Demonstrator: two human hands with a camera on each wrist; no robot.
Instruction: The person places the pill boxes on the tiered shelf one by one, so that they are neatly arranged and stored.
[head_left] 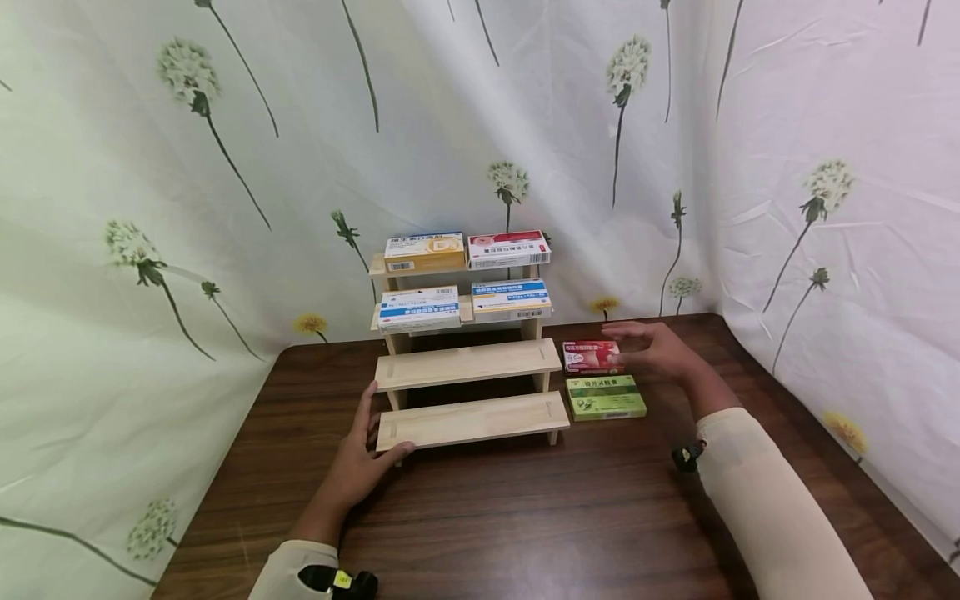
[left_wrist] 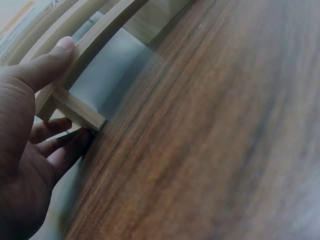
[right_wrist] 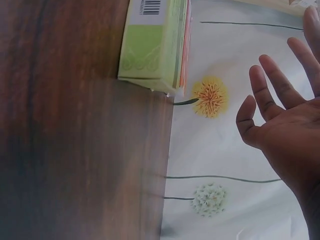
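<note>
My left hand [head_left: 360, 462] grips the rack [head_left: 472, 419]; my right hand [head_left: 660, 354], fingers spread, seems empty beside the red box [head_left: 588, 357]. Probably light, crushable card: pinch its ends.

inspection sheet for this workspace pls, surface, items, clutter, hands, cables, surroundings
Surface: dark wooden table.
Items: four-tier rack; yellow-white box and red-white box on top tier, two blue-printed boxes on second, lower two tiers bare; red box behind green box, right of the rack.
Clutter: nothing seen.
Hands: left hand grips the rack's lower left end; right hand at the red box, contact unclear.
Cables: nothing seen.
Surroundings: flower-printed cloth behind and at both sides.
</note>
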